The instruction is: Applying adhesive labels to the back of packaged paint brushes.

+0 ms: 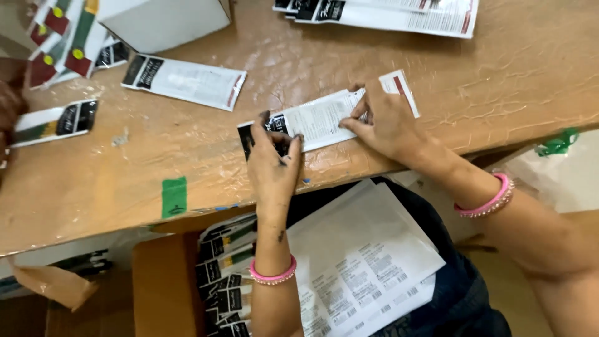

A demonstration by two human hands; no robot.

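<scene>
Labelling looks to be the step in hand: left hand (272,163) pins the white sachet (318,118) flat at the table (125,168) edge, right hand (384,122) fingers pinched on it mid-way. Next move, I'd judge, needs careful pressing-down.

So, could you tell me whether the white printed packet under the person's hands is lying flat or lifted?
Lying flat: the white printed packet rests on the wooden table, left hand and right hand pressing its ends.
</scene>
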